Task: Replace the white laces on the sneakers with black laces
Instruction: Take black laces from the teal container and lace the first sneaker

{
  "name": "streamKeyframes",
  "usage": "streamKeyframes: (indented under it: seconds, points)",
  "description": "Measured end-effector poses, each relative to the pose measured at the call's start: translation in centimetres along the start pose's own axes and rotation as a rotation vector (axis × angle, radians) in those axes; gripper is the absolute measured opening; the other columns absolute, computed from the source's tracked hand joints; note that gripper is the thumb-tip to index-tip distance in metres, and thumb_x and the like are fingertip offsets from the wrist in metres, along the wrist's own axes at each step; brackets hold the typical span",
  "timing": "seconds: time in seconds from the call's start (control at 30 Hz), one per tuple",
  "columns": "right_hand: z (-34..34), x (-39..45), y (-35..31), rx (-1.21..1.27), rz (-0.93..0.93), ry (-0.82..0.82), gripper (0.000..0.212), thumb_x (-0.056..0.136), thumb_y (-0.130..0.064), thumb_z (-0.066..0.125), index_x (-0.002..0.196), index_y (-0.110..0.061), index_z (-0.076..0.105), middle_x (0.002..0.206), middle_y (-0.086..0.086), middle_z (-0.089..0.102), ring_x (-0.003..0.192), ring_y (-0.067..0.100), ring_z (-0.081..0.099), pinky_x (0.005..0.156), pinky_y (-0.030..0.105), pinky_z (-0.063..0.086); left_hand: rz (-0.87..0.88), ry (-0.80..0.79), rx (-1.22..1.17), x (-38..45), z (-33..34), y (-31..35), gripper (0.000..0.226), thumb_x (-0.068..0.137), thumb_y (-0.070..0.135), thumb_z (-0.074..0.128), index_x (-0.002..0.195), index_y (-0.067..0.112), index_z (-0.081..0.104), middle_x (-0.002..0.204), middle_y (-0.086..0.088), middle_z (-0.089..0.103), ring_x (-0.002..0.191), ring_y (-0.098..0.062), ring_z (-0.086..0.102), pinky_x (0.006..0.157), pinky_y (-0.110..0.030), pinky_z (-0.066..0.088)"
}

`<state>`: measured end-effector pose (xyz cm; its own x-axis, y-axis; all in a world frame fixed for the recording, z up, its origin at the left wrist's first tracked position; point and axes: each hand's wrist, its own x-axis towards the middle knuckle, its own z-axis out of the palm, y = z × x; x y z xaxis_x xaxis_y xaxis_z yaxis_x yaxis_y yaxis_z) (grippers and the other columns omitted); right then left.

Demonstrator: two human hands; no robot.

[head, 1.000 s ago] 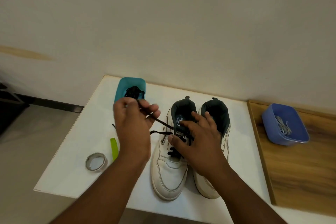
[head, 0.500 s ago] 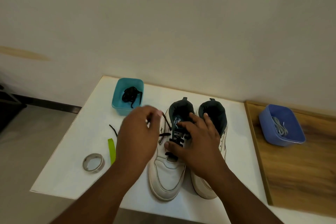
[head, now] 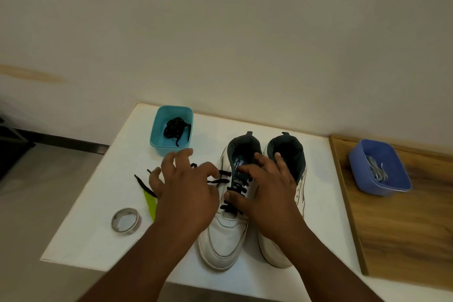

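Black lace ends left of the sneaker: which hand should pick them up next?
Left, probably. The left hand hovers open over the loose black lace ends, while the right hand steadies the left sneaker.

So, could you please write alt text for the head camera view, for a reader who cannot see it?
Two hands work over a pair of white sneakers on a white table: the right hand rests on the left sneaker's black lace, the left hand spread beside it. A teal tub holds another black lace; a blue tub holds pale laces.
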<state>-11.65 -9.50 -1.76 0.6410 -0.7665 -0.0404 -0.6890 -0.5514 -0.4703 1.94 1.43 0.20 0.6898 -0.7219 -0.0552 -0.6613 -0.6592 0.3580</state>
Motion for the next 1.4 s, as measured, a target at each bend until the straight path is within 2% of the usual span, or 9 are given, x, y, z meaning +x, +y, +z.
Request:
streamKeyframes:
  seconds: [0.2,0.33,0.43,0.57,0.7,0.87,1.2,1.3,1.4]
  points:
    - [0.2,0.1,0.1,-0.008,-0.005,0.000,0.066,0.078,-0.072,0.068,0.137,-0.047,0.053,0.166,-0.010,0.023,0.156,0.019,-0.009,0.123,0.051,0.007,0.014,-0.094,0.102,-0.2,-0.5,0.4,0.031,0.091,0.058,0.045,0.102,0.039,0.068,0.130,0.008,0.043,0.138,-0.021,0.027,0.116,-0.053,0.019]
    - [0.2,0.0,-0.2,0.059,0.006,0.034,0.074,0.075,-0.067,0.073,0.142,-0.051,0.044,0.168,-0.006,0.017,0.157,0.021,-0.003,0.125,0.053,0.011,0.114,-0.051,-0.713,-0.1,-2.4,2.2,0.036,0.095,0.046,0.051,0.068,0.024,0.058,0.079,0.009,0.057,0.087,-0.007,0.059,0.082,-0.028,0.050]
    - [-0.5,-0.4,-1.1,0.187,-0.145,0.147,0.072,0.077,-0.063,0.073,0.142,-0.050,0.043,0.168,-0.008,0.014,0.157,0.020,0.001,0.123,0.048,0.012,0.245,-0.095,-1.163,-0.7,-4.4,3.2,0.025,0.096,0.032,0.047,0.090,0.022,0.069,0.093,0.008,0.066,0.098,-0.005,0.065,0.081,-0.011,0.048]
    - [-1.2,-1.3,-2.8,0.274,-0.305,0.248,0.066,0.081,-0.061,0.067,0.141,-0.041,0.048,0.154,-0.010,0.037,0.146,0.015,0.029,0.116,0.041,0.034,0.330,-0.116,-1.248,-1.0,-4.5,3.2,0.038,0.094,0.024,0.040,0.118,0.012,0.067,0.119,0.015,0.070,0.120,0.001,0.059,0.090,-0.006,0.045]
    - [-1.8,-1.5,-2.8,0.439,-0.292,0.227,0.019,0.100,-0.038,0.057,0.112,-0.027,0.065,0.116,-0.014,0.058,0.110,0.007,0.057,0.087,0.026,0.052,0.278,-0.060,-1.414,-0.7,-4.1,2.8,0.035,0.097,0.022,0.040,0.104,0.023,0.074,0.118,0.007,0.073,0.122,-0.013,0.063,0.106,-0.033,0.049]
    - [-2.4,-1.8,-2.9,0.503,-0.203,0.133,0.020,0.097,-0.038,0.063,0.115,-0.034,0.053,0.102,-0.016,0.059,0.094,0.006,0.061,0.074,0.021,0.055,0.067,-0.053,-1.740,0.0,-4.1,2.5,0.034,0.095,0.035,0.043,0.111,0.021,0.069,0.129,-0.006,0.068,0.127,-0.025,0.060,0.108,-0.049,0.045]
    - [-2.2,-2.0,-3.5,0.583,-0.268,-0.143,0.008,0.104,-0.025,0.055,0.098,-0.026,0.061,0.091,-0.011,0.063,0.073,0.011,0.064,0.064,0.030,0.057,0.008,-0.031,-1.856,0.5,-4.2,2.3,0.026,0.104,0.022,0.041,0.113,0.014,0.064,0.125,-0.004,0.068,0.129,-0.024,0.059,0.106,-0.044,0.047]
    - [-2.9,-2.2,-3.4,0.750,-0.185,-0.350,0.013,0.108,-0.023,0.044,0.099,-0.021,0.053,0.085,-0.001,0.073,0.067,0.012,0.058,0.063,0.034,0.048,-0.206,0.062,-1.725,0.8,-4.2,2.1,0.024,0.104,0.016,0.042,0.101,0.014,0.066,0.101,-0.005,0.071,0.091,-0.018,0.069,0.085,-0.033,0.056]
    - [-3.6,-1.7,-2.7,0.788,-0.134,-0.295,0.008,0.104,-0.026,0.053,0.101,-0.029,0.060,0.071,0.003,0.063,0.065,0.017,0.056,0.064,0.037,0.048,-0.463,0.166,-1.347,1.5,-3.4,0.9,0.019,0.097,0.018,0.051,0.087,0.018,0.067,0.080,-0.001,0.064,0.063,-0.011,0.051,0.063,-0.029,0.045]
